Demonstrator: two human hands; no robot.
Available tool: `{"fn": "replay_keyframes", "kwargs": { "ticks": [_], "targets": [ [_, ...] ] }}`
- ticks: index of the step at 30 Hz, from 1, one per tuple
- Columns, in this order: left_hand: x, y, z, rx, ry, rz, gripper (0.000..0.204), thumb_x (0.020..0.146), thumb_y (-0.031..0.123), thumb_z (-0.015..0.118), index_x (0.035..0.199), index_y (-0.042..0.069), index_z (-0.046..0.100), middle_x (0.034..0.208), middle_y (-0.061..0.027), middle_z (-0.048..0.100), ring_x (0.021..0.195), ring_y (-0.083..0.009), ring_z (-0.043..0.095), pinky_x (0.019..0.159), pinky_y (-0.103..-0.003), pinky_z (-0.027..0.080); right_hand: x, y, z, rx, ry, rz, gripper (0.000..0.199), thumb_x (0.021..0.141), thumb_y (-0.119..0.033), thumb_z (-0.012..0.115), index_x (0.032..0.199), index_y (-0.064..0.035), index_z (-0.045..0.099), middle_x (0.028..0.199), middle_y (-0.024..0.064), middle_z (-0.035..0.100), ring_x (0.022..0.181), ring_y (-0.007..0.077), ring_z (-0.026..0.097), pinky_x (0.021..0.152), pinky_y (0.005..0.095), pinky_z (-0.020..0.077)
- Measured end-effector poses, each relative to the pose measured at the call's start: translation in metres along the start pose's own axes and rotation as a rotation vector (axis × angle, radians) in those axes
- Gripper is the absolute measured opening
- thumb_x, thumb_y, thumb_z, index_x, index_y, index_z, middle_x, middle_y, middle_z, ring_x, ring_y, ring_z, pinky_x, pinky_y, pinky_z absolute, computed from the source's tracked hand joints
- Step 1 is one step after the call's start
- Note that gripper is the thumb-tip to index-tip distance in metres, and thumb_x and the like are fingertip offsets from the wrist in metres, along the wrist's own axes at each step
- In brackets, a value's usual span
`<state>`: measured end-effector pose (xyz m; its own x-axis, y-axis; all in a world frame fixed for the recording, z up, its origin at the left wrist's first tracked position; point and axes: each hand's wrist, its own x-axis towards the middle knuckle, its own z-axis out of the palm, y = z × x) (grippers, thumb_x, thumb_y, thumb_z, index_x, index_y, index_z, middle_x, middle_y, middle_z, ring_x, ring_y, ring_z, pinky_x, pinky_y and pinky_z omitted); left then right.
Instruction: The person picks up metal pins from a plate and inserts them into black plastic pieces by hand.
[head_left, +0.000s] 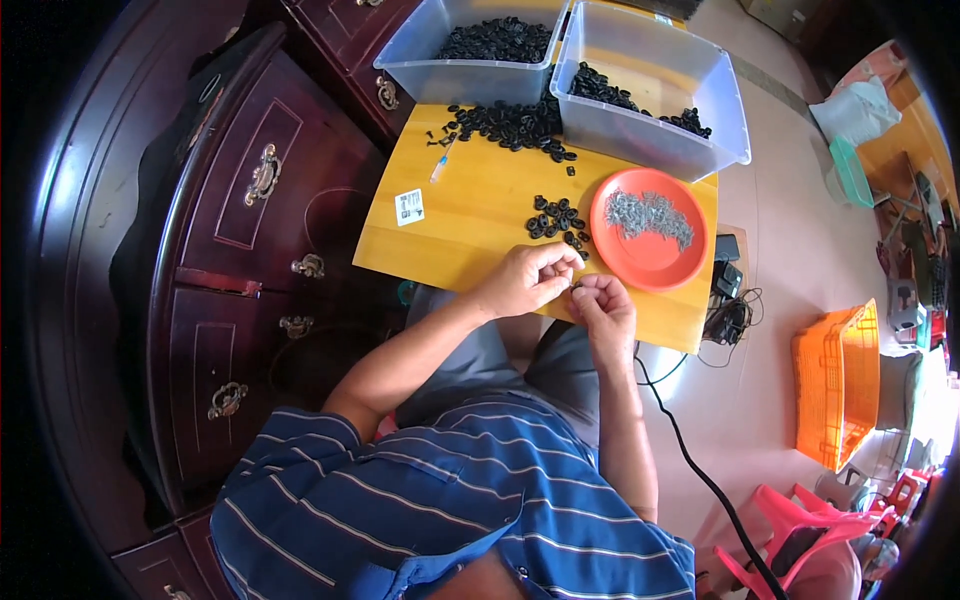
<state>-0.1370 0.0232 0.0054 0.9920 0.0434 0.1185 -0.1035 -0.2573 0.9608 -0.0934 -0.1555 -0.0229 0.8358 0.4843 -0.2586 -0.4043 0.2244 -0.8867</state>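
Blue polo-type shirt (440, 500) with thin white stripes, short sleeves ending above the elbows, collar showing near the bottom edge. Grey shorts (520, 365) under it, just below the yellow board (470, 215). Forearms bare, no watch or rings that I can spot.

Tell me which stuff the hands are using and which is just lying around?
Using:
left hand and right hand, pinching a tiny part, too small to tell
black rings
red plate of metal bits
two bins of rings

Lying around:
orange crate
pink chair
black cable
pen
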Motion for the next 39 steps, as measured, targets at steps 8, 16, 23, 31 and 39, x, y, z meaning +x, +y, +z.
{"fn": "replay_keyframes", "kwargs": {
  "ticks": [8,16,23,31,39],
  "targets": [
    [0.003,0.005,-0.001,0.064,0.002,0.04,0.017,0.091,-0.002,0.066,0.107,0.005,0.065,0.078,0.0035,0.06,0.067,-0.0032,0.054,0.06,-0.022,0.046,0.001,0.0,0.0,-0.04,-0.005,-0.009,0.012,0.095,0.0,0.065,0.106,-0.0004,0.062,0.087,0.0015,0.067,0.076,0.007,0.062,0.072,0.0221,0.0522],
    [0.004,0.008,0.001,0.133,0.026,0.072,0.019,0.089,-0.004,0.067,0.105,0.004,0.064,0.074,0.0017,0.06,0.063,-0.0048,0.055,0.058,-0.023,0.046,0.002,0.002,-0.002,-0.035,-0.003,-0.017,0.012,0.094,0.0,0.066,0.105,0.0003,0.062,0.085,0.0018,0.068,0.075,0.0069,0.061,0.07,0.0217,0.0507],
    [0.004,0.005,0.007,0.208,0.045,0.108,0.022,0.087,-0.006,0.067,0.106,0.004,0.064,0.073,-0.0002,0.061,0.063,-0.0067,0.058,0.06,-0.025,0.049,0.004,0.002,-0.004,-0.039,0.008,0.008,0.013,0.093,0.0,0.067,0.105,-0.0006,0.062,0.085,0.0018,0.068,0.073,0.0072,0.061,0.068,0.0215,0.0503],
    [0.001,-0.003,-0.021,0.223,0.062,-0.011,0.03,0.082,0.002,0.072,0.11,0.007,0.066,0.079,-0.0028,0.068,0.061,-0.0136,0.063,0.06,-0.028,0.052,0.002,-0.002,-0.004,0.04,0.018,0.006,0.013,0.095,-0.002,0.066,0.108,-0.0024,0.062,0.088,0.0016,0.069,0.075,0.0076,0.063,0.072,0.0222,0.0523],
    [0.003,-0.008,-0.013,0.58,0.056,0.035,0.025,0.084,0.015,0.072,0.108,0.008,0.068,0.086,-0.0086,0.067,0.08,-0.029,0.068,0.07,-0.041,0.054,0.001,-0.005,-0.009,0.078,0.028,0.022,0.015,0.096,-0.005,0.066,0.11,-0.0037,0.063,0.092,0.0032,0.07,0.079,0.0092,0.065,0.076,0.0239,0.0531]
  ]
}}
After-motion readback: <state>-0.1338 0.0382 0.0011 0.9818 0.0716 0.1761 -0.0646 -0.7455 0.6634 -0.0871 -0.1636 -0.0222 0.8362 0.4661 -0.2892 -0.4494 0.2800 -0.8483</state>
